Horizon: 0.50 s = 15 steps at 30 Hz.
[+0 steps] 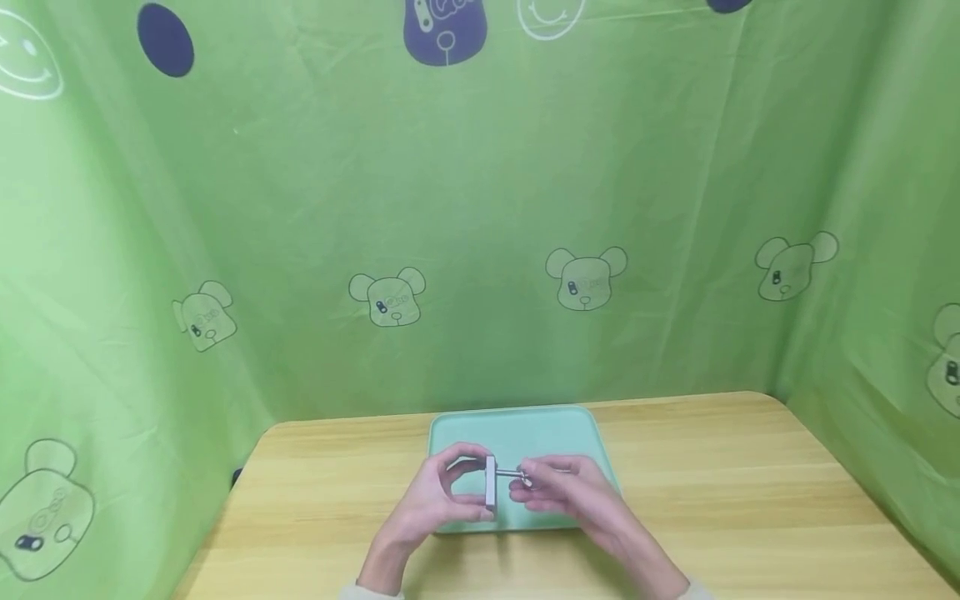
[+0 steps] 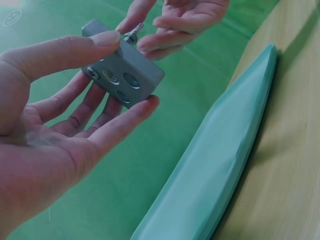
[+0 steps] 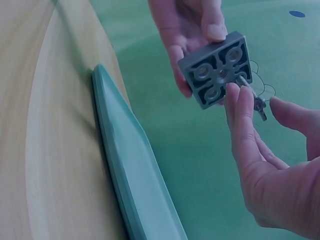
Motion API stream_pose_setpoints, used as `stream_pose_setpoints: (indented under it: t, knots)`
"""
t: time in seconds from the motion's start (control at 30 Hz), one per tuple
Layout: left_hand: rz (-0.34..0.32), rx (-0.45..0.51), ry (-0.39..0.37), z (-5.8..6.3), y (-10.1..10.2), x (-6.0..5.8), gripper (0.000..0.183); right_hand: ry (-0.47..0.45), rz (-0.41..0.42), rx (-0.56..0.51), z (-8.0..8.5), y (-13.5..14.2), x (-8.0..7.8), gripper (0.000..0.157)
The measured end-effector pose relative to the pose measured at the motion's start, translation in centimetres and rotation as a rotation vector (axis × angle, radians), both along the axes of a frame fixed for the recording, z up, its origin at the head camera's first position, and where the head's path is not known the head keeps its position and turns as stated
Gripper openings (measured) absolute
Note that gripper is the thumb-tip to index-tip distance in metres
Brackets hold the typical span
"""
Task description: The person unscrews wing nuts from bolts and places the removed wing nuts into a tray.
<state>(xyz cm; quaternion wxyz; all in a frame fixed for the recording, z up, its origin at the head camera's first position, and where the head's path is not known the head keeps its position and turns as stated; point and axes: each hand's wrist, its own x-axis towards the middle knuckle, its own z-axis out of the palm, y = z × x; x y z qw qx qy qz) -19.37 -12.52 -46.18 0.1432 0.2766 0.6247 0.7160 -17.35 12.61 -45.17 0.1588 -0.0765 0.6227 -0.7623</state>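
Observation:
My left hand (image 1: pixel 435 500) grips a grey square block (image 2: pixel 131 75) by its edges, thumb on one edge and fingers on the opposite one. Round holes pass through the block, and its ribbed face (image 3: pixel 222 73) is turned toward my right hand. A metal wing bolt (image 3: pixel 259 103) sticks out from a corner hole of that face. At the bolt's winged head, my right hand (image 1: pixel 566 487) pinches lightly, with the fingers along one side and the thumb at the other. Both hands hold these parts up over the tray.
Beneath the hands a mint-green tray (image 1: pixel 517 425) lies on a wooden table (image 1: pixel 712 475). Green cloth (image 1: pixel 480 192) with printed bear heads hangs behind the table and along both sides.

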Motion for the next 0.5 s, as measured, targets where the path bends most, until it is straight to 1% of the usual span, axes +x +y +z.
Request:
stream_pose_setpoints:
  t: [0.13,0.27,0.4,0.5]
  knots:
    - [-0.002,-0.010,0.010,-0.16,0.02,0.04,0.074,-0.049,0.042,-0.053,-0.20,0.02,-0.05,0.030]
    - [-0.001,-0.024,0.026,-0.29,0.15,0.01,0.072,-0.067,0.041,-0.077,-0.36,0.06,-0.11,0.027]
    - [0.003,-0.038,0.037,-0.31,0.30,0.01,0.071,-0.055,0.019,-0.059,-0.39,0.07,-0.11,0.028]
    - [0.004,-0.042,0.039,-0.25,0.36,0.05,0.072,-0.032,-0.008,-0.017,-0.33,0.03,-0.06,0.032]
